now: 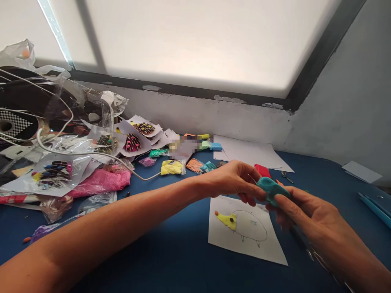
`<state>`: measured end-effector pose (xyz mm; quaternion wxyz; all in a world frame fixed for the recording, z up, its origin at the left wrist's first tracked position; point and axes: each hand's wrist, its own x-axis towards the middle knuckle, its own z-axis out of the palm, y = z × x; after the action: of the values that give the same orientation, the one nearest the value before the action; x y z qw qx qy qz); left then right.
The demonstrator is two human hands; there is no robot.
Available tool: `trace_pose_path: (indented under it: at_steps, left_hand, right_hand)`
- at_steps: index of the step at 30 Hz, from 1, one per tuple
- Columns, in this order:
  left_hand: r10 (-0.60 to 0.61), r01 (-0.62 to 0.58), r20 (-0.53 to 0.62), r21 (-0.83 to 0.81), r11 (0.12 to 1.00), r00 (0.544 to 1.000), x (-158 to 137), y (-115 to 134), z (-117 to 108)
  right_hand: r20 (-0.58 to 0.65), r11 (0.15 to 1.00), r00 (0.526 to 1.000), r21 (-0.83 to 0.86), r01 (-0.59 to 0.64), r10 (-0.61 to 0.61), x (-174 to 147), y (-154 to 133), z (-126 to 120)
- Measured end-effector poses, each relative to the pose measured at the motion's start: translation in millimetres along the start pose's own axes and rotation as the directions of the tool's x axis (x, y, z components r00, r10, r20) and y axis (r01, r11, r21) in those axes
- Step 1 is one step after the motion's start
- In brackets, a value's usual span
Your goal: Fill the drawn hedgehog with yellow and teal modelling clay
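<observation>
A flattened lump of teal modelling clay (pixel 270 190) is pinched between my two hands above the table. My left hand (pixel 236 183) grips its left end with thumb and fingers. My right hand (pixel 305 209) holds the other end, its thumb pressed on the front. Below them lies a white sheet with a pencil drawing of a hedgehog (pixel 249 232). Yellow clay fills the head, with a dark eye and an orange-brown nose tip; the body is bare outline with a small teal mark. The sheet's upper right part is partly hidden by my hands.
Bagged clay, such as a yellow pack (pixel 172 167), lies behind my left arm. Finished hedgehog cards (pixel 132 142) and a pink cloth (pixel 102 181) crowd the left, crossed by a white cable (pixel 91 152). Blank paper (pixel 250 152) rests at the back; a blue tool (pixel 374 207) lies right.
</observation>
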<state>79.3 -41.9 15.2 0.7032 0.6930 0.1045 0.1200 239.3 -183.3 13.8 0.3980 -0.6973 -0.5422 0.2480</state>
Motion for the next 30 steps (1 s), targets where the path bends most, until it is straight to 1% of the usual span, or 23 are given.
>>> trace_pose_path:
  at_steps: [3, 6, 8, 11, 14, 17, 20, 23, 27, 30]
  left_hand:
    - [0.008, -0.007, 0.049, -0.015, 1.000, 0.999, 0.4, -3.0, 0.7]
    - [0.004, -0.003, 0.039, -0.030, 1.000, 0.999, 1.1, -6.2, 1.4]
    - [-0.010, 0.012, 0.035, -0.055, 0.998, 0.999, 1.5, -6.7, 0.9]
    - [-0.031, 0.037, 0.079, -0.066, 0.997, 0.996, 1.1, -4.9, -0.8]
    - [-0.049, 0.049, 0.121, 0.005, 0.999, 0.991, -0.2, -2.6, -1.8]
    - [-0.066, 0.059, 0.093, 0.075, 0.995, 0.993, -0.7, -2.2, -1.2]
    - [-0.093, 0.088, 0.067, 0.067, 0.994, 0.993, -0.5, -2.7, -0.2]
    - [-0.097, 0.094, 0.088, 0.041, 0.995, 0.991, -1.1, -2.0, 0.4]
    - [-0.081, 0.071, 0.106, 0.097, 0.993, 0.991, -2.8, -0.9, 0.6]
    - [-0.081, 0.068, 0.131, 0.104, 0.992, 0.988, -2.5, -2.7, -0.1]
  right_hand:
    - [-0.005, 0.998, 1.000, 0.060, -0.027, 0.027, -1.3, -3.3, 3.3]
    - [-0.031, 0.994, 0.999, 0.109, -0.017, 0.021, -2.3, -6.0, 5.9]
    - [-0.049, 0.995, 0.999, 0.103, 0.004, 0.002, -3.0, -6.4, 6.6]
    - [-0.073, 0.999, 0.996, 0.029, 0.046, -0.044, -4.4, -5.5, 7.2]
    - [-0.088, 0.996, 0.992, -0.038, 0.087, -0.090, -5.3, -4.7, 7.4]
    - [-0.071, 0.993, 0.992, -0.060, 0.101, -0.105, -5.1, -4.4, 6.5]
    - [-0.046, 0.986, 0.990, -0.111, 0.124, -0.130, -4.7, -4.8, 5.0]
    - [-0.057, 0.976, 0.985, -0.157, 0.150, -0.160, -5.1, -6.7, 4.6]
    - [-0.066, 0.957, 0.977, -0.226, 0.181, -0.201, -6.4, -9.9, 5.7]
    - [-0.066, 0.947, 0.978, -0.270, 0.174, -0.198, -6.1, -9.5, 4.8]
